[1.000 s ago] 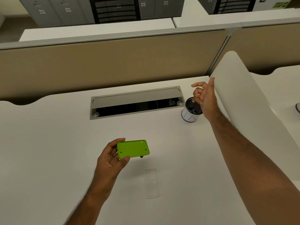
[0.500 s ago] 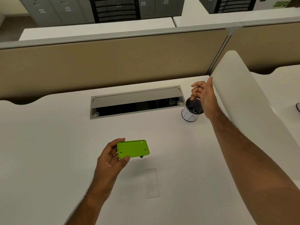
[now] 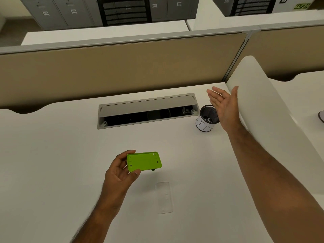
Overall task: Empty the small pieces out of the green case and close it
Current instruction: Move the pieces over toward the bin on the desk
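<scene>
The left hand (image 3: 121, 171) grips one short end of the flat lime-green plastic case (image 3: 144, 161), held above the white desk (image 3: 52, 155) well in front of the round black mesh cup (image 3: 207, 118). The right hand (image 3: 224, 106), fingers spread and empty, hovers just beside that cup, where small pale pieces (image 3: 209, 119) lie inside; a clear rectangular plastic lid (image 3: 164, 197) lies flat on the desk, nearer than the case.

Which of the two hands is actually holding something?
The left hand: it grips the green case above the desk. The right hand is spread open and empty beside the cup.
</scene>
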